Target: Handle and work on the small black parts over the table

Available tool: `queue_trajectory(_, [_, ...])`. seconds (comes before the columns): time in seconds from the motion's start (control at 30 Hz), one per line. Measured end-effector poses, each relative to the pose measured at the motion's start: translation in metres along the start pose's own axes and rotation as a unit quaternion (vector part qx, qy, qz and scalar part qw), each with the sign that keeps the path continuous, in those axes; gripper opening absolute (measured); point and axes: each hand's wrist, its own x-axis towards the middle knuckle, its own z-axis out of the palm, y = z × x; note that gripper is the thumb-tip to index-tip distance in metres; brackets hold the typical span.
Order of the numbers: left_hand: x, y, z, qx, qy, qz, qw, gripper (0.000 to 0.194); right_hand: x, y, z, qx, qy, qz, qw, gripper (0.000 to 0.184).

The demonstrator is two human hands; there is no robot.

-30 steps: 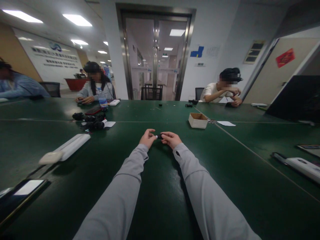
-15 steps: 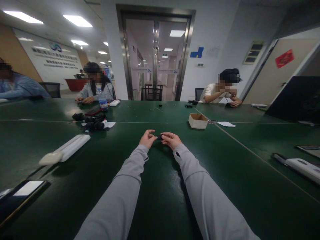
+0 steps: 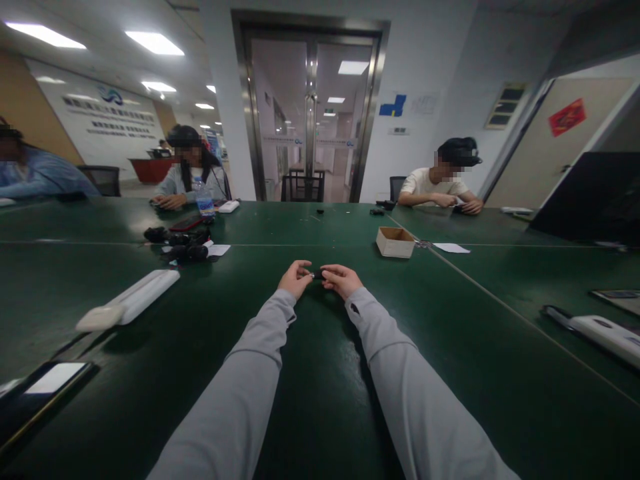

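Observation:
Both my arms in grey sleeves stretch out over the dark green table [image 3: 450,347]. My left hand [image 3: 295,278] and my right hand [image 3: 341,280] meet at the middle, fingers pinched on a small black part [image 3: 317,274] with a bit of silver at its left end. The part is held just above the tabletop between the two sets of fingertips. Its exact shape is too small to make out.
A small open cardboard box [image 3: 395,241] sits beyond my right hand. A white power strip [image 3: 133,301], black parts [image 3: 185,245] and a phone [image 3: 47,380] lie left. Another white strip [image 3: 603,333] lies right. Three other people sit at the far edge; a laptop [image 3: 590,193] stands right.
My hands stay pinched on the small part, almost still. The person at the far right has lowered a hand from the face to the table.

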Motion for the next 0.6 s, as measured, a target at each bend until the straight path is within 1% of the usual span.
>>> queue_trajectory(0.03, [0.0001, -0.0002, -0.0001, -0.006, 0.001, -0.001, 1.0, 0.035, 0.0, 0.0, 0.0, 0.001, 0.001, 0.0, 1.0, 0.024])
queue_trajectory(0.17, [0.0001, 0.0018, -0.0003, -0.014, -0.021, -0.051, 0.998, 0.024, -0.0003, -0.0004, 0.0003, -0.003, -0.005, 0.003, 1.0, 0.024])
queue_trajectory(0.23, [-0.0003, 0.0041, -0.0002, -0.007, -0.022, -0.064, 0.998, 0.023, -0.0007, -0.0009, 0.0005, -0.006, -0.007, 0.005, 1.0, 0.024])
queue_trajectory(0.4, [-0.0026, 0.0088, 0.0005, -0.016, -0.04, -0.062, 0.997, 0.024, -0.0013, -0.0017, 0.0008, -0.011, -0.006, 0.007, 1.0, 0.024])
queue_trajectory(0.47, [-0.0032, 0.009, 0.0005, -0.017, -0.046, -0.052, 0.997, 0.026, -0.0012, -0.0018, 0.0007, -0.01, -0.004, 0.008, 1.0, 0.023])
queue_trajectory(0.53, [-0.0033, 0.0084, 0.0003, -0.01, -0.058, -0.04, 0.997, 0.027, -0.0009, -0.0017, 0.0005, -0.007, -0.004, 0.007, 1.0, 0.023])
queue_trajectory(0.6, [-0.0029, 0.0076, 0.0001, 0.0, -0.067, -0.042, 0.997, 0.027, -0.0005, -0.0015, 0.0004, -0.006, -0.003, 0.008, 1.0, 0.023])
